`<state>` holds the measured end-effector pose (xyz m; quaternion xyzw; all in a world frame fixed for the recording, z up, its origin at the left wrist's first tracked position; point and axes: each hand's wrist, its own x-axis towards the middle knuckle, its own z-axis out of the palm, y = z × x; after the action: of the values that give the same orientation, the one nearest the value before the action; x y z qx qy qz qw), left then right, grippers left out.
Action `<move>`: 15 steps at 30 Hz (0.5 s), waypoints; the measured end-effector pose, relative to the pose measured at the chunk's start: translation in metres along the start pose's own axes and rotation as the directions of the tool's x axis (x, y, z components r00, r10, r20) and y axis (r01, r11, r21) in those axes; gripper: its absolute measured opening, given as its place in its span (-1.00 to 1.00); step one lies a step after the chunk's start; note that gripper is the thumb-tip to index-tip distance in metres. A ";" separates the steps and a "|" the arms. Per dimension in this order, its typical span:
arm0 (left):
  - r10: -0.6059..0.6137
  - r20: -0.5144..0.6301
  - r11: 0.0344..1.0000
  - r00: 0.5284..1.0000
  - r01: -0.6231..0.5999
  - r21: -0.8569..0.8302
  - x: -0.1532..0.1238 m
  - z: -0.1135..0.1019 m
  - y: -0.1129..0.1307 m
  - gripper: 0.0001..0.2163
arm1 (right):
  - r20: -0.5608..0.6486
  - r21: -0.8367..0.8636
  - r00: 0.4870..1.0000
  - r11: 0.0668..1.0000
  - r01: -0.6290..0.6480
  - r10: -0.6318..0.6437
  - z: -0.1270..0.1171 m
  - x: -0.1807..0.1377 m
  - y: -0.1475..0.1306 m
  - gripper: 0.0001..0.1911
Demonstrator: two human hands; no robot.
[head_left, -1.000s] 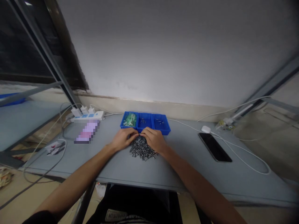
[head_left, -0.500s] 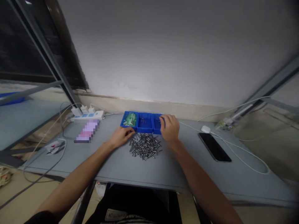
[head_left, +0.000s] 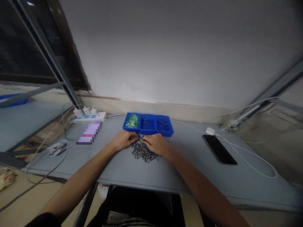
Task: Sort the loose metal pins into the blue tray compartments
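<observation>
A heap of small grey metal pins or screws (head_left: 145, 153) lies on the grey table before me. At its upper left edge, my left hand (head_left: 126, 139) rests with fingers curled and thumb close to the fingertips; what they hold, if anything, is too small to name. My right hand (head_left: 156, 143) lies over the heap's upper right, fingertips pinched together among the pieces, their contents hidden. Behind the hands, three blue bins stand in a row. The left bin (head_left: 131, 129) holds a green bag with pale pieces, while the middle bin (head_left: 148, 130) and right bin (head_left: 165, 131) each contain several small metal pieces.
A white power strip (head_left: 91, 117) with plugs stands at the back left, above a pixelated phone (head_left: 90, 133). On the right lie a dark phone (head_left: 219, 149), a white charger (head_left: 210, 131) and loose cable. A crumpled wrapper (head_left: 56, 149) is at far left.
My right hand has moved from the right bin leftward and down to the heap, uncovering the pieces in that bin. My left hand has stayed near the heap's upper left edge.
</observation>
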<state>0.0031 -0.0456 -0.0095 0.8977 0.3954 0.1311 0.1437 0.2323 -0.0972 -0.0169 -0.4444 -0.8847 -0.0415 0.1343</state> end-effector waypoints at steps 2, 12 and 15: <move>-0.013 0.019 1.000 1.000 0.012 0.015 0.000 0.000 0.001 -0.82 | -0.007 0.002 1.000 1.000 -0.017 0.017 0.000 0.000 0.002 -0.75; -0.073 0.035 0.995 0.997 0.071 0.068 0.001 0.003 -0.001 -0.82 | 0.030 0.010 0.999 0.999 -0.044 0.044 0.000 -0.001 0.005 -0.76; -0.077 0.048 0.996 0.996 0.075 0.058 0.001 0.004 -0.001 -0.84 | 0.038 0.001 0.998 0.999 -0.053 0.053 -0.001 -0.001 0.004 -0.76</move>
<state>0.0039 -0.0445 -0.0131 0.8887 0.4291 0.0915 0.1330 0.2362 -0.0954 -0.0160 -0.4682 -0.8751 -0.0287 0.1191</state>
